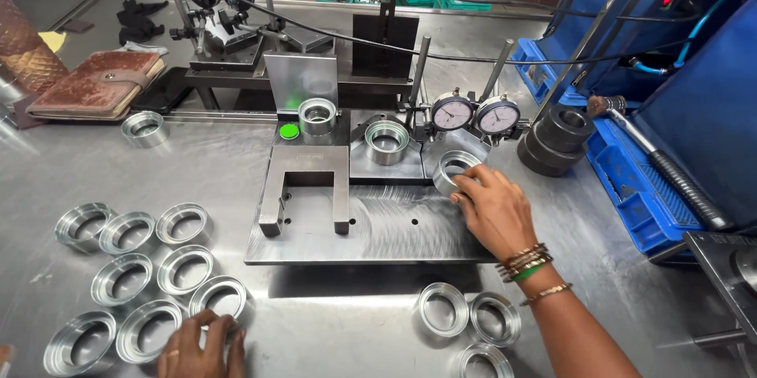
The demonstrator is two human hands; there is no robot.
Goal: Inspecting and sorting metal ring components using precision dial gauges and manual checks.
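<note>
Gauging station: a person's right hand (495, 208) holds a shiny machined steel ring (455, 170) against the dial-gauge fixture, on the polished steel base plate (394, 228).
Right fingers: curled around the near rim of that ring, pinching it; the ring sits just below the two round white-faced dial gauges (475, 115).
Left hand: the left hand (202, 345) rests at the bottom edge of the view on the steel desk (315, 323), touching the silver ring at the near end of the left cluster (221, 297).
Left fingers: spread loosely over that ring's rim, not clearly closed on it; whether they grip it cannot be told.
Waiting rings: a cluster of about eight similar rings (130, 268) lies on the desk to the left, and one more ring (145, 128) lies apart near the brown leather wallet (98, 82).
Set-aside rings: three rings (471, 323) lie to the right, below the base plate.
Progress, judged: if the right group is the finished share, a small part is done and most remains.
Fixture: two further rings (352, 130) sit on the gauge stations behind a grey U-shaped block (307, 181).
Other items: stacked dark rings (556, 140) and a black-handled hammer (662, 163) on a blue tray (631, 197).
</note>
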